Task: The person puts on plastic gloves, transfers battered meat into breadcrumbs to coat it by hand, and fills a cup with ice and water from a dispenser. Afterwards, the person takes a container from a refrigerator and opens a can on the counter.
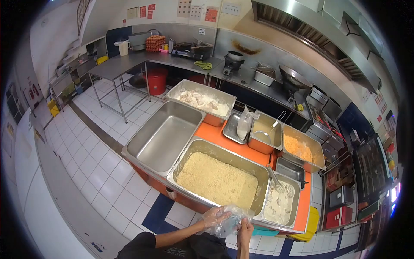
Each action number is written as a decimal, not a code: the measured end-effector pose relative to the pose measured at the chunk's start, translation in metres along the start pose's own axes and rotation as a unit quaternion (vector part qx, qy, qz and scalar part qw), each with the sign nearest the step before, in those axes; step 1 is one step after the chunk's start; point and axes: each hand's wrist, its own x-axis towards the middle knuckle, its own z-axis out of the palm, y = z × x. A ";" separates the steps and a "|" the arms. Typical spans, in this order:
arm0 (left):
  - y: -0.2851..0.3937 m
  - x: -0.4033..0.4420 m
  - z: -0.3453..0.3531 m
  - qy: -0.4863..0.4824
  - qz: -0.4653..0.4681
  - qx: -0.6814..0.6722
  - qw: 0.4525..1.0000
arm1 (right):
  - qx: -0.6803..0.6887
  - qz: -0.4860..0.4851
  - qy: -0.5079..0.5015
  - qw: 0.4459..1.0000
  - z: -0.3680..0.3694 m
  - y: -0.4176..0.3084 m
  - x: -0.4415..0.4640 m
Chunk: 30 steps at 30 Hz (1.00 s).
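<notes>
Right grip (245,230) pinches clear plastic (231,221) by the crumb pan's (233,158) near rim, floor (129,205) alongside; left grip (214,217), I cannot tell.

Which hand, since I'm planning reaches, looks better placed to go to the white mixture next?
Probably the right hand: it is nearer the white mixture. The left hand is farther off, though both hands are at the clear plastic.

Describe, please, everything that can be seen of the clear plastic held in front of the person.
The clear plastic looks thin, shiny, colourless and crumpled. It spreads between the left grip, which it touches and seems partly to cover, and the right grip, which pinches its right side. In the view it overlaps the near rim of the metal pan of pale crumbs; contact there is unclear.
</notes>
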 end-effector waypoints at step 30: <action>-0.037 -0.205 -0.054 -0.083 -0.039 -0.029 0.995 | 0.021 -0.095 0.227 0.969 0.052 0.140 -0.278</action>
